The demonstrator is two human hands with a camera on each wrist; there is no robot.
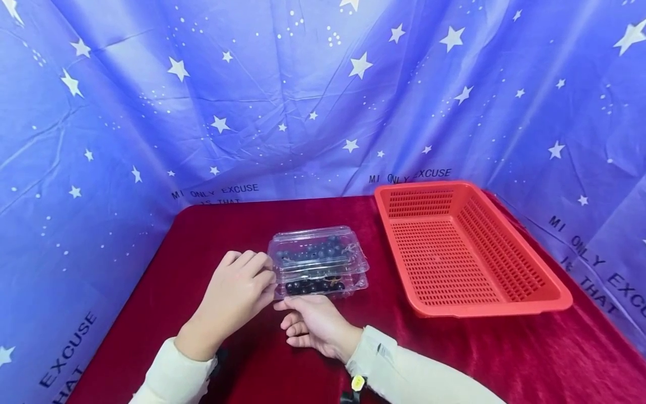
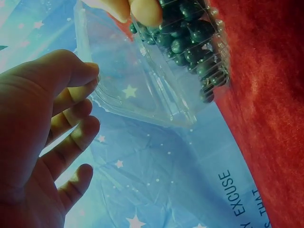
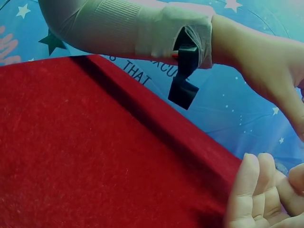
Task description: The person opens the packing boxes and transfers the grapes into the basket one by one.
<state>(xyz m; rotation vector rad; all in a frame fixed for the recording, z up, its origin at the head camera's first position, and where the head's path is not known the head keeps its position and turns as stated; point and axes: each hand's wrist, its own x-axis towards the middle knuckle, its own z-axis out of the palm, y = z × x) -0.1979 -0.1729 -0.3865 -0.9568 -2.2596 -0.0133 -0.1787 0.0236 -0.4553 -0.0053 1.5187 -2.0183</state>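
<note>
A clear plastic clamshell box (image 1: pixel 323 270) with dark grapes (image 1: pixel 313 287) in it sits on the red cloth, near the middle. My left hand (image 1: pixel 234 294) is at its left end; in the left wrist view the thumb and a finger pinch the edge of the clear lid (image 2: pixel 137 102), while the other fingers stay loosely bent. At the front left corner my right hand (image 1: pixel 323 325) holds the box edge with thumb and fingertip; its other fingers are half curled. The lid stands at an angle to the part with the grapes. Where the right fingertips meet the plastic is partly hidden.
A red perforated plastic basket (image 1: pixel 434 269) stands to the right of the box, its inside bare. Dark red cloth (image 1: pixel 227 224) covers the table. Blue star-printed curtains (image 1: pixel 282 84) hang close behind and on both sides.
</note>
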